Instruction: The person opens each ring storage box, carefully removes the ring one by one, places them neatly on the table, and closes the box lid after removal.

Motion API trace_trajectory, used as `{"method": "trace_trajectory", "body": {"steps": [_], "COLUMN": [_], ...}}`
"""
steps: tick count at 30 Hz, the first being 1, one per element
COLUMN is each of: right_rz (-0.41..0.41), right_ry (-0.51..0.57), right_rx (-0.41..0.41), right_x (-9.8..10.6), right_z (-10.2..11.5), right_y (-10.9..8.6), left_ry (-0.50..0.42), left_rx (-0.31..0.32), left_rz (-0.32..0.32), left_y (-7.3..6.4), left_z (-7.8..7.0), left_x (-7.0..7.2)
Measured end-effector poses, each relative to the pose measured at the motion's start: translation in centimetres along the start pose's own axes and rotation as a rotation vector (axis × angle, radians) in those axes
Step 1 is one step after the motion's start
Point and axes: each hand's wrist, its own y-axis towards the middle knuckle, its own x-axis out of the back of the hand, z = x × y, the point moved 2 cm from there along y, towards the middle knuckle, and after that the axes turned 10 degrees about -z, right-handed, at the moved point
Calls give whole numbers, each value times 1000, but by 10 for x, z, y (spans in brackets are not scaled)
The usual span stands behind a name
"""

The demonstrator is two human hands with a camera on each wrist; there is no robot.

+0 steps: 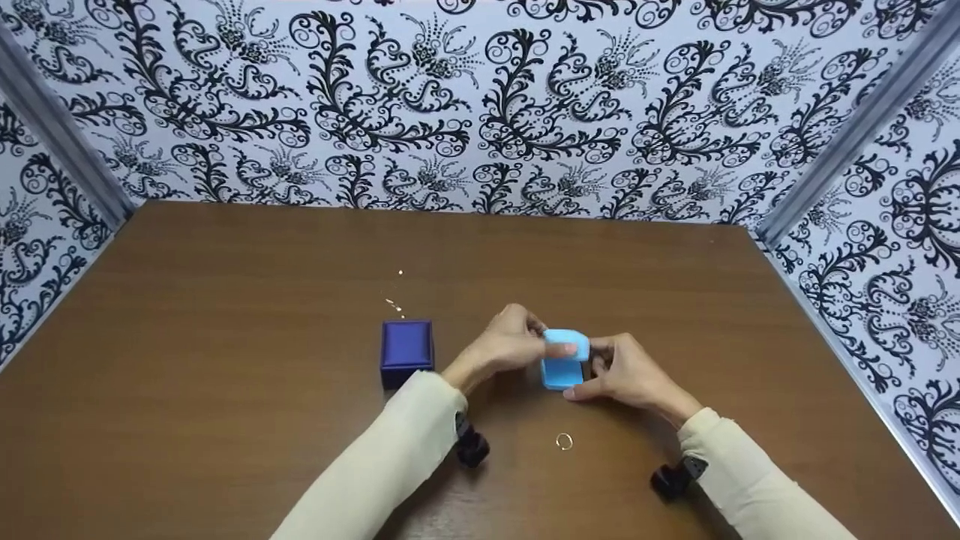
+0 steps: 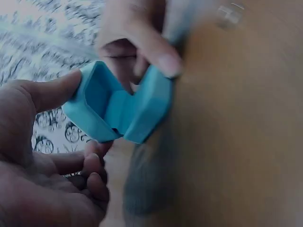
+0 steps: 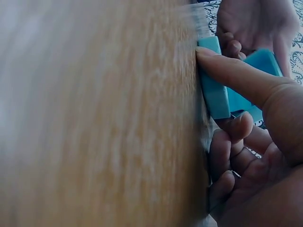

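A small light-blue ring box (image 1: 562,373) stands on the table with its hinged lid partly raised. My left hand (image 1: 510,339) holds the lid, its thumb on the lid's front and its fingers behind. From the other side my right hand (image 1: 626,375) grips the base, the thumb at the front edge. In the left wrist view the blue box (image 2: 150,106) gapes between both hands, and no object shows inside. The right wrist view shows my right thumb lying across the base of the box (image 3: 215,97). Nearer to me, a thin ring (image 1: 564,442) lies on the table.
A dark purple box (image 1: 406,349) with its lid down sits left of my left hand. Just behind it lie small shiny pieces (image 1: 394,304), too small to identify. The brown wooden table (image 1: 225,300) meets patterned wall panels (image 1: 480,112) at the back and sides.
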Motion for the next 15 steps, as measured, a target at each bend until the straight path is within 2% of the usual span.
{"method": "trace_trajectory", "body": {"steps": [2,5,7,11,13,15], "right_rz": [9,27,44,79,99,118], "right_ry": [3,7,14,12,14,13], "right_rx": [9,17,17,14,20,22], "right_x": [-1,-1,0,4,8,14], "right_z": [0,0,0,-1,-1,0], "right_y": [1,2,2,0,-1,-3], "left_ry": [126,301,376,432,450,441], "left_rx": [-146,-269,-296,-318,-319,-313], "left_rz": [-25,-58,-68,-54,-54,-79], "left_y": [-7,-16,-19,-22,-24,-26], "left_z": [1,1,1,1,3,3], "left_x": [-2,-6,-8,-9,-4,8]}}
